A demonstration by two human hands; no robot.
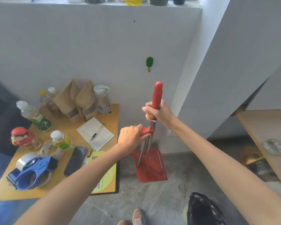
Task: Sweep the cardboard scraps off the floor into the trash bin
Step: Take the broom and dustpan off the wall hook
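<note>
My right hand [157, 114] grips the red handle [157, 95] of a long metal pole that stands upright near the wall. My left hand [131, 137] grips a second red handle [146, 131] lower down, on another metal pole clipped beside the first. Both poles run down to a red dustpan [152, 168] resting on the grey stone floor. A trash bin lined with a black bag [203, 210] sits at the bottom right. No cardboard scraps show on the floor.
A small wooden table [110, 117] at the left carries bottles, brown paper bags, a blue tape dispenser [32, 174], a phone and a notepad. A green wall hook [149, 62] hangs above the handles. Another wooden surface [266, 127] juts in at the right. My shoes [137, 217] show below.
</note>
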